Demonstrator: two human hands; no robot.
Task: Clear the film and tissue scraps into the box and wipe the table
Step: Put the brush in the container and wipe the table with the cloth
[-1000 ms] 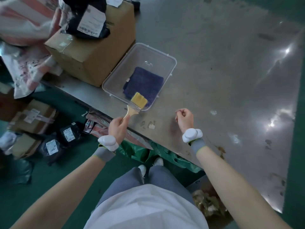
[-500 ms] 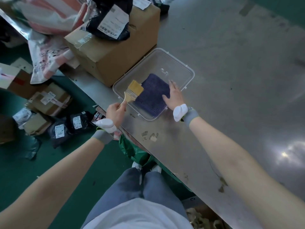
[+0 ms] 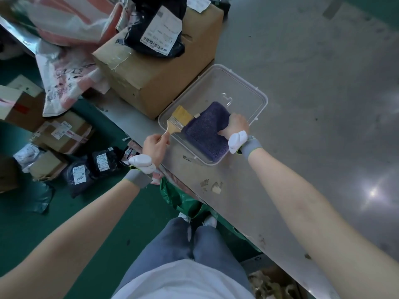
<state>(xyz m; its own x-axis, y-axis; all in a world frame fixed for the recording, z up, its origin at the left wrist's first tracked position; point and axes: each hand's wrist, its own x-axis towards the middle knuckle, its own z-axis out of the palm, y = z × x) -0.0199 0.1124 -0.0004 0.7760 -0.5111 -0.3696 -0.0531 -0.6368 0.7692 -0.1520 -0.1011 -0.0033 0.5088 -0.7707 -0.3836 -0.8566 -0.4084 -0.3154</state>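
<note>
grey metal counter (image 3: 302,87), scuffed, with glare spots; green floor (image 3: 26,223) beside it strewn with parcels. clear plastic box (image 3: 244,87) sits on the counter, touching a cardboard carton (image 3: 155,67). half a second ago the right hand (image 3: 235,126) lay flat on the purple cloth (image 3: 205,130) in the box; its grip is now closed on the cloth's far edge. left hand (image 3: 154,146) grip closed on the brush (image 3: 176,123) handle, long axis diagonal, bristles pointing into the box. scraps (image 3: 212,185) lie near the box, at the counter edge.
</note>
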